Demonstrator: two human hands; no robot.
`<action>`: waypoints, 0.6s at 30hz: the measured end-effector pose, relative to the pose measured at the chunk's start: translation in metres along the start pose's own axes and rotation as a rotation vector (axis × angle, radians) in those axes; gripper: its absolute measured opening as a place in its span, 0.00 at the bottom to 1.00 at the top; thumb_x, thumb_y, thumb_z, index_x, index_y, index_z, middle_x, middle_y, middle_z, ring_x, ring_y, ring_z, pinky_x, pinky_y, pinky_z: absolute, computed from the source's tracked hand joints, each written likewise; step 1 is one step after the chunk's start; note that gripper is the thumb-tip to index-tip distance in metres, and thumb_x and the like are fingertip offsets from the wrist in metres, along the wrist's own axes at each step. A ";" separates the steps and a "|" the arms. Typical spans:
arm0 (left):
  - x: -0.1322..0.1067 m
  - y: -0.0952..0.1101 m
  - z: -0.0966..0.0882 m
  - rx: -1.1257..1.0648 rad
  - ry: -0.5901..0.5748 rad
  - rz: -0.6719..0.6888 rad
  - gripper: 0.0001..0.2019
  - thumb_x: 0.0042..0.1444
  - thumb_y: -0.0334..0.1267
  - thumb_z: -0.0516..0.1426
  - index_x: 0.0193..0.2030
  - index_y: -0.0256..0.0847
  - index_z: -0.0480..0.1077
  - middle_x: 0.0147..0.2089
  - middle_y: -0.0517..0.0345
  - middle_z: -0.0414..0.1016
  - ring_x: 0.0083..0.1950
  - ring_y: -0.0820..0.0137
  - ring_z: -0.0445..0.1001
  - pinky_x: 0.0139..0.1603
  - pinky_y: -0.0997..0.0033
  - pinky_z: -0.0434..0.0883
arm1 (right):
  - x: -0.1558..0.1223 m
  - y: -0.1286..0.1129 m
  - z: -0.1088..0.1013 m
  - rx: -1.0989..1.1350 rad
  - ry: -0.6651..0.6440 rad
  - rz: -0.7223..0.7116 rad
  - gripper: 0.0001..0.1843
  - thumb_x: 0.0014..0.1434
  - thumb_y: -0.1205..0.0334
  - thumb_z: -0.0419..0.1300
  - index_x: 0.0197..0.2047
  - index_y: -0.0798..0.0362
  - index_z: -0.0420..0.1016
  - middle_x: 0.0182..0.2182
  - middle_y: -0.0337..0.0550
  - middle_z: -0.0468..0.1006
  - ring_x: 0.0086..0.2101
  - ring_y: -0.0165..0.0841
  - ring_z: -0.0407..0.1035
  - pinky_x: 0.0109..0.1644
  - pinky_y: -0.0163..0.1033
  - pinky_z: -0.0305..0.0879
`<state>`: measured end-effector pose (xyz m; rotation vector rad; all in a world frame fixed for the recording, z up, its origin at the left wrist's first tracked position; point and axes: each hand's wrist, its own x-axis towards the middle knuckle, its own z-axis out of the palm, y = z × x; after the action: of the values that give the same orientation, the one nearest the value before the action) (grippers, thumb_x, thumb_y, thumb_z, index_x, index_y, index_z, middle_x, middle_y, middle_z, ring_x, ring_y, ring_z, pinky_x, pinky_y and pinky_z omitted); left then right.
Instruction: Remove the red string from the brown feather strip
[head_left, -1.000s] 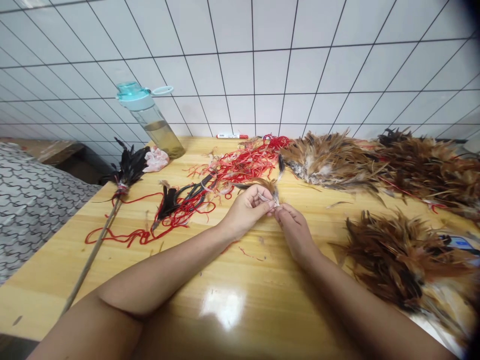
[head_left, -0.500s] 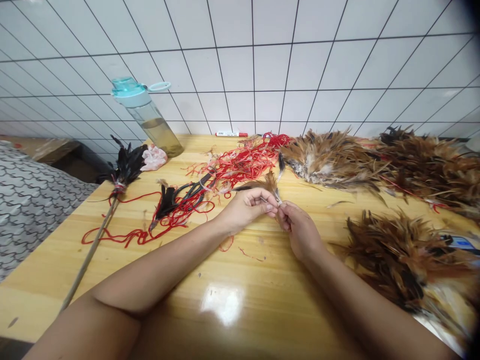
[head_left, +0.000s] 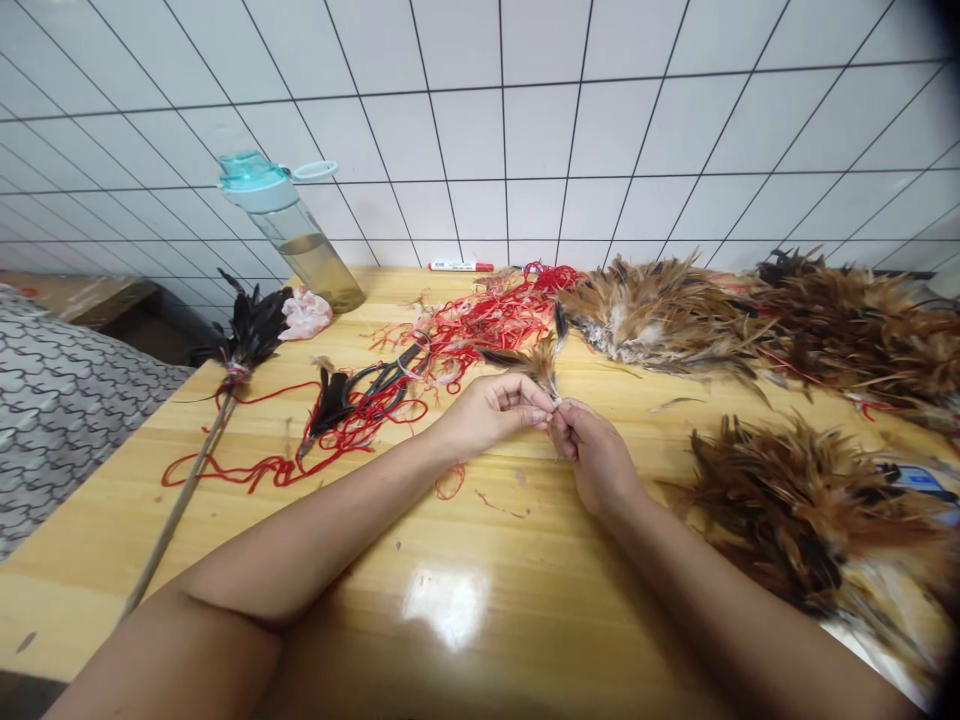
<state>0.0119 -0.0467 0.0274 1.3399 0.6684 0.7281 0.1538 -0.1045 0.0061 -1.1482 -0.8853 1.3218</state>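
A small bunch of brown feathers points away from me, its quill ends at my fingertips. My right hand is closed round the pale base of the bunch. Thumb and forefinger of my left hand pinch together at the same base, touching the right fingertips; the exact grip there is partly hidden. Just behind lies a tangle of red string. To the left, black-handled scissors lie among more red cord, beside a few black feathers.
A stick with black feathers tied to its end lies at the left. Behind it stand a water bottle and crumpled pink-white tissue. Large feather piles fill the back right, another heap the near right. A marker lies by the tiled wall.
Both hands stay together at the feather bunch, with only a slight shift of the fingers. The view has moved very little.
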 end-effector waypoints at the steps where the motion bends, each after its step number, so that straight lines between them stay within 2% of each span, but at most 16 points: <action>1: 0.000 0.000 0.000 0.017 0.007 0.007 0.10 0.47 0.37 0.66 0.33 0.33 0.72 0.34 0.54 0.76 0.35 0.74 0.74 0.41 0.72 0.70 | 0.000 0.000 0.000 -0.004 0.001 0.002 0.15 0.56 0.60 0.51 0.19 0.50 0.56 0.18 0.34 0.53 0.21 0.29 0.46 0.26 0.37 0.45; 8: -0.001 -0.007 0.004 0.187 0.079 0.091 0.08 0.51 0.35 0.61 0.35 0.34 0.68 0.32 0.57 0.73 0.33 0.76 0.71 0.38 0.74 0.67 | -0.003 -0.001 0.005 0.024 0.005 -0.008 0.14 0.56 0.61 0.51 0.20 0.50 0.54 0.19 0.34 0.52 0.21 0.29 0.46 0.26 0.37 0.44; 14: -0.003 -0.007 0.012 0.382 0.214 0.302 0.06 0.54 0.34 0.58 0.38 0.37 0.67 0.36 0.57 0.71 0.37 0.75 0.70 0.41 0.74 0.68 | -0.002 0.006 0.006 0.103 -0.001 0.017 0.14 0.56 0.59 0.52 0.21 0.50 0.55 0.19 0.34 0.53 0.21 0.28 0.45 0.25 0.36 0.44; 18: -0.006 -0.007 0.015 0.670 0.284 0.499 0.04 0.56 0.31 0.55 0.38 0.39 0.68 0.36 0.56 0.72 0.38 0.72 0.71 0.42 0.71 0.68 | -0.003 0.013 0.007 0.111 -0.043 0.038 0.14 0.57 0.58 0.52 0.21 0.50 0.56 0.18 0.33 0.53 0.21 0.28 0.46 0.25 0.36 0.44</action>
<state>0.0203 -0.0609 0.0222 2.0838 0.8563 1.1711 0.1432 -0.1083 -0.0042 -1.0579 -0.8146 1.4137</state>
